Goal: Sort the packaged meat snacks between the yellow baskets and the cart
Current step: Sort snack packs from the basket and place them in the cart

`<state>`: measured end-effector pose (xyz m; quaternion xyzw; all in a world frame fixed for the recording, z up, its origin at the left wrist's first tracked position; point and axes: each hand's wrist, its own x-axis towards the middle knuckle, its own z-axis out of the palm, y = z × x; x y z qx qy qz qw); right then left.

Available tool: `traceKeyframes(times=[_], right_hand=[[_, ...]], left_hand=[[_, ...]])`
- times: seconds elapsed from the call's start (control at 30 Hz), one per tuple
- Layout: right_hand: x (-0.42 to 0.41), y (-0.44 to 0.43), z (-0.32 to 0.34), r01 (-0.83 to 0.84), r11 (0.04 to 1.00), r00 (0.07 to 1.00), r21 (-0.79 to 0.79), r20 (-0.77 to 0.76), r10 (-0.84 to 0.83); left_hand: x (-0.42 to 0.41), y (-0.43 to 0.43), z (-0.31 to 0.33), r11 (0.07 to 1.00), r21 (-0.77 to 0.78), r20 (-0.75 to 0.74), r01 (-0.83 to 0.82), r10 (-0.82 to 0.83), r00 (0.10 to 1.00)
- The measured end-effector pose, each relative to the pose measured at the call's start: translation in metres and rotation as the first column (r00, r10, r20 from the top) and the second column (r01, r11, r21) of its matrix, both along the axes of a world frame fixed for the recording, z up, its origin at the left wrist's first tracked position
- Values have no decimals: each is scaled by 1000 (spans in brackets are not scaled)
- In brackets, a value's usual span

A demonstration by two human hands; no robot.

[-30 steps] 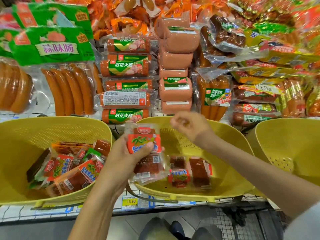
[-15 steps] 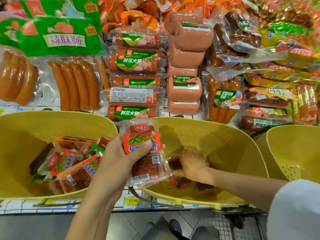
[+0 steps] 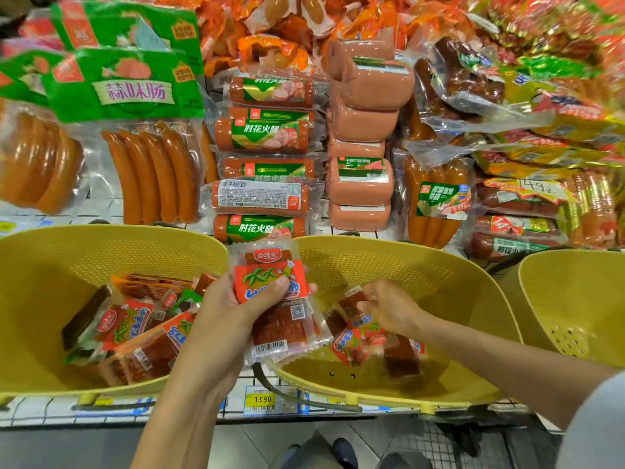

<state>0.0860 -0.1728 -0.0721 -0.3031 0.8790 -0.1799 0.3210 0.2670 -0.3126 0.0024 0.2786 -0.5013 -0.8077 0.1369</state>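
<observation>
- Snack packet was up off the floor of the middle basket, pinched at one end by the right hand. Half a second before, that hand was down among the packets. A second before, it hung above the basket with nothing visible in it.
- For the task: a pick had just been made from the middle basket, so one more packet was probably on its way out. It likely headed for the stack in the other hand or another basket; could not tell which.
- Right hand: fingers curled, thumb and fingertips nipping the packet. The packet hung tilted just left of the hand, touching its fingertips, a bit blurred.
- Left hand gripped a stack of packets, thumb across the red label, fingers behind. The hold and place matched both earlier views: over the gap between the left basket and the middle one.
- Loose packets lay in the middle basket, just below and beside the right hand.
- Bigger heap sat in the left basket, well apart from the right hand.
- Cart: not clearly seen; the dark mesh at the bottom edge may have been it.
- Sausage packs lay on the shelf behind the baskets, no hand on them.
</observation>
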Motion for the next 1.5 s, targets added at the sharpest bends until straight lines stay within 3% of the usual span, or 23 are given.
traceKeyframes(times=[0.1,0.2,0.27,0.4,0.5,0.57,0.63,0.67,0.73,0.77,0.83,0.9,0.97,1.03,1.1,1.23,1.3,1.37,1.43,1.5], right_hand=[[5,14,35,32,990,999,-138,-33,-37],[23,22,81,301,819,940,-489,296,-170],[45,14,102,322,735,926,-597,360,-114],[83,-19,97,323,664,945,-674,272,-183],[86,-31,83,335,637,936,-694,169,-308],[73,-30,75,406,616,913,-675,278,-298],[47,-26,64,526,624,844,-578,449,-294],[31,-23,55,507,707,849,-494,431,-307],[5,-15,34,225,965,962,-137,187,-198],[1,-14,22,0,995,998,97,70,-7],[7,-14,-3,-308,849,938,429,-14,347],[18,-18,-27,-287,759,905,584,-95,415],[26,-23,-42,-182,767,877,615,-252,410],[29,-25,-51,-147,837,879,526,-318,354],[27,-24,-42,-124,907,927,402,-279,250],[12,-14,19,-43,998,998,44,36,42],[9,0,60,150,959,971,-241,219,-96],[16,11,94,298,828,929,-475,345,-136],[32,7,109,364,739,899,-567,422,-118],[46,-5,108,326,741,927,-586,353,-128]], left_hand=[[0,2,1,1000,19,-4,-16,16,1000],[-3,8,2,999,11,10,-39,39,999],[-9,16,2,998,25,27,-54,53,998],[-17,31,5,991,133,-28,-34,38,999],[-17,33,7,999,31,-7,-11,11,1000],[-16,31,2,999,-29,33,-32,33,999],[-13,25,-3,995,-32,60,-90,92,994],[-10,21,-5,993,-28,58,-115,116,992],[-6,13,-6,990,-28,46,-139,141,989],[-5,10,-7,989,-25,47,-145,146,988],[-4,7,-7,989,-18,40,-148,149,988],[-3,5,-8,990,-16,27,-141,142,990],[-2,5,-10,992,-21,15,-127,127,992],[-2,6,-12,993,-27,9,-114,114,993],[-2,7,-14,994,-23,7,-108,108,994],[-1,4,-14,985,-101,21,-141,144,989],[-2,3,-14,965,-192,35,-179,189,981],[-6,7,-11,949,-245,25,-197,210,977],[-13,13,-9,953,-254,17,-163,173,985],[-23,18,-5,970,-228,12,-79,84,996]])
